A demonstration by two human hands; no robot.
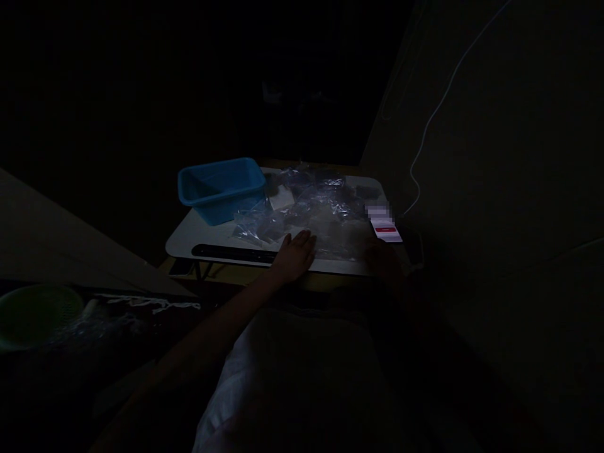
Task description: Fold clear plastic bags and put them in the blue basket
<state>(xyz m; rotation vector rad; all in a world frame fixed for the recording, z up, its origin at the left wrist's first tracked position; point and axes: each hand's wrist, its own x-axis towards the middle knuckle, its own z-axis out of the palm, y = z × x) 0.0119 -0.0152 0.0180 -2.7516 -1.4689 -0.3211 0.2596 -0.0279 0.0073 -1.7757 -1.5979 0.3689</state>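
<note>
Clear plastic bags [325, 195] lie crumpled over the middle of a small white table [182, 239]. My left hand [296, 255] rests on the near edge of the plastic, fingers apart and fairly flat. Deep shadow covers my right hand [380, 257] at the table's near right side, by the plastic; its fingers cannot be made out. Among the bags sits a small white piece [282, 197], just right of a blue plastic tub [229, 204].
A lit phone [385, 228] lies at the table's right edge, near a white cable [427, 126]. Along the near edge runs a black slot [231, 253]. A green basket [38, 314] stands at the lower left. The surroundings are very dark.
</note>
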